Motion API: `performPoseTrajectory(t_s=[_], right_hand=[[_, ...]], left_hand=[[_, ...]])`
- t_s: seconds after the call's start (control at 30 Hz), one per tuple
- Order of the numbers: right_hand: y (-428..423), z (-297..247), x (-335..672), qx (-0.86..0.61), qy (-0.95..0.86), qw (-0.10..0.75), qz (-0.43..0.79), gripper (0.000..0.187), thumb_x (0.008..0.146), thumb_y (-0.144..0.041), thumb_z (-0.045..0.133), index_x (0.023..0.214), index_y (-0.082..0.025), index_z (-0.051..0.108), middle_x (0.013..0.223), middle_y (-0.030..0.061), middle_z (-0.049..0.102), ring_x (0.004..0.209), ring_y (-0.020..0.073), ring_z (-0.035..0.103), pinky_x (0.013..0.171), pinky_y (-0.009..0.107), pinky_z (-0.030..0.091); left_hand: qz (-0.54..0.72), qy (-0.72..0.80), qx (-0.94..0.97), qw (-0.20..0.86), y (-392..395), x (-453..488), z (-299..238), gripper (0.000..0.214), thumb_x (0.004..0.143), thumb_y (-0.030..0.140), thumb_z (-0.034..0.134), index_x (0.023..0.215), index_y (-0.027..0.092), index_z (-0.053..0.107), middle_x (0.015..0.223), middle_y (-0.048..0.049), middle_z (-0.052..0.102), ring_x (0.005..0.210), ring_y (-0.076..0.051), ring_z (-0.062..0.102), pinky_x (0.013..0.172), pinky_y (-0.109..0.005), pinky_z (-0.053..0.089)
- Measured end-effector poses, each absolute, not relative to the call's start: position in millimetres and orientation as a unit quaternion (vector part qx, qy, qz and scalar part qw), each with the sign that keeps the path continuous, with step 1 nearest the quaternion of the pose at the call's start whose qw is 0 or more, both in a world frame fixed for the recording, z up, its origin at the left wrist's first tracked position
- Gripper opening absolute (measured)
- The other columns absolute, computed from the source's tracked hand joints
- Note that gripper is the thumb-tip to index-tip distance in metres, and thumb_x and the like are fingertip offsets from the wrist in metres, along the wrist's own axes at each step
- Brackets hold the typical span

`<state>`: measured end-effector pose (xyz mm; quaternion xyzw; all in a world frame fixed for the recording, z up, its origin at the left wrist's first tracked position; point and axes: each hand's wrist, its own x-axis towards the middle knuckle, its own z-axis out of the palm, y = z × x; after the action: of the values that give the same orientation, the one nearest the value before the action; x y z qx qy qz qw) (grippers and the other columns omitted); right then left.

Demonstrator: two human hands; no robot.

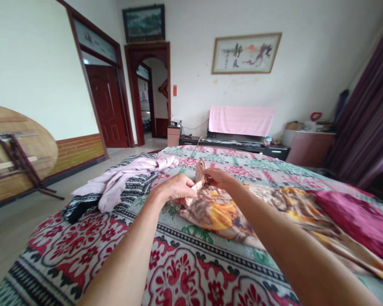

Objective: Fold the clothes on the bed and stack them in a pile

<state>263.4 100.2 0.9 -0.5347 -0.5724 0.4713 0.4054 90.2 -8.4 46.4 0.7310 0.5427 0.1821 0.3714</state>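
The person's left hand (180, 187) and right hand (216, 177) each pinch a raised edge of the floral cloth (221, 212), which lies across the middle of the patterned bedspread (181, 272) and toward its right side. The fabric looks smooth and slippery, so a light grip could let the edge slide free; uneven pulling could twist or deepen the creases. A strong tug might also drag the magenta cloth (357, 216) (the two meet at the bedspread's right side; which is uppermost is hard to tell). As for containers, beyond the bedspread's far edge stands a low cabinet (276, 152), its drawer front closed, contents hidden.
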Motion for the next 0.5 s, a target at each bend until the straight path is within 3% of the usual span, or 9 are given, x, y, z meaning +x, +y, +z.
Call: performPoseTrajectory(t_s=[0.2,0.33,0.5], right_hand=[[63.6,-6.9,333.0,-0.501,-0.502,0.466,0.529,0.005,0.070,-0.012,0.058,0.074,-0.014,0.056,0.059,0.0013,0.061,0.049,0.0107,0.057,0.053,0.023,0.051],[55.1,-21.9,362.5,-0.568,-0.528,0.465,0.426,0.010,0.070,-0.019,0.060,0.079,-0.014,0.061,0.053,-0.0017,0.058,0.043,0.0091,0.052,0.045,0.020,0.045],[51.3,-30.7,374.8,-0.626,-0.577,0.432,0.298,0.032,0.070,-0.021,0.062,0.101,-0.015,0.064,0.068,0.0014,0.067,0.054,0.0111,0.059,0.049,0.018,0.044]], left_hand=[[0.179,0.508,0.766,0.350,-20.4,158.9,20.9,0.011,0.062,0.019,0.056,0.067,0.013,0.063,0.050,0.0001,0.058,0.045,-0.011,0.056,0.042,-0.018,0.039],[0.224,0.467,0.772,0.368,-21.5,188.9,-3.9,0.016,0.071,0.028,0.054,0.070,0.014,0.062,0.048,0.0008,0.057,0.042,-0.009,0.053,0.041,-0.017,0.039],[0.219,0.465,0.764,0.390,-27.4,208.0,-21.4,0.017,0.071,0.028,0.054,0.077,0.015,0.063,0.051,0.0007,0.060,0.042,-0.010,0.054,0.045,-0.020,0.043]])
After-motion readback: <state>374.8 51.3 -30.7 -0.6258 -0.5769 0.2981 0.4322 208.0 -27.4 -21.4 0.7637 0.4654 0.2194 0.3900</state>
